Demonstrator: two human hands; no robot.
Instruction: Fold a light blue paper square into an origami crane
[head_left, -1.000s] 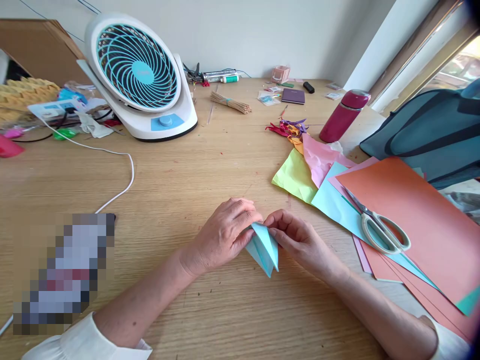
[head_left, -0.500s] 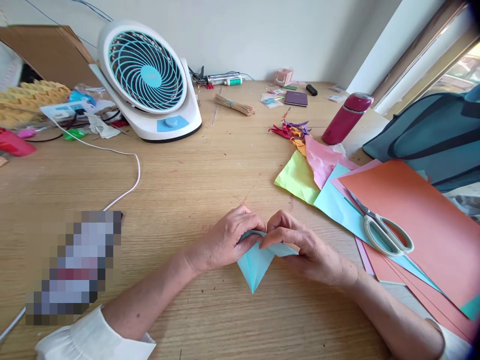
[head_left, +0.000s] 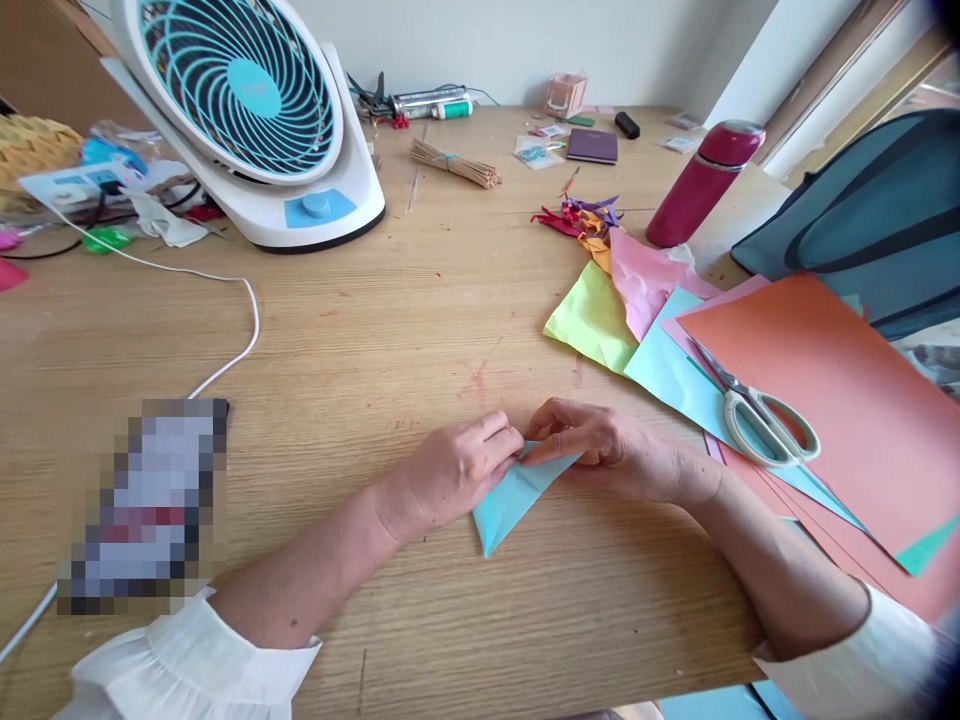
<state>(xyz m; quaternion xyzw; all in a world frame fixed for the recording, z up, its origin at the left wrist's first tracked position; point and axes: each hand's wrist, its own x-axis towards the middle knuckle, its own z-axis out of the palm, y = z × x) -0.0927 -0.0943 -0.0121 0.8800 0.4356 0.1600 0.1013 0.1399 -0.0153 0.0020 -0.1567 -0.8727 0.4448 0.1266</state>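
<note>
A folded piece of light-blue paper is between my two hands, just over the wooden table, its pointed corner toward me. My left hand is closed on the paper's left and upper edge, fingers bent over it. My right hand grips the upper right part, with fingers pinched at the top fold; its thumb is mostly hidden. The fingertips of both hands almost meet at the top of the paper. Parts of the folds are covered by the fingers.
Scissors lie on orange paper sheets at the right. Yellow-green paper and pink paper are beyond my right hand. A red flask, a fan and a bundle of sticks stand or lie farther back. A blurred phone is at the left.
The blue paper has gone from a partly opened shape with two flaps showing to a flatter triangle. My fingers have moved closer together along its top. The view has tilted slightly down.
</note>
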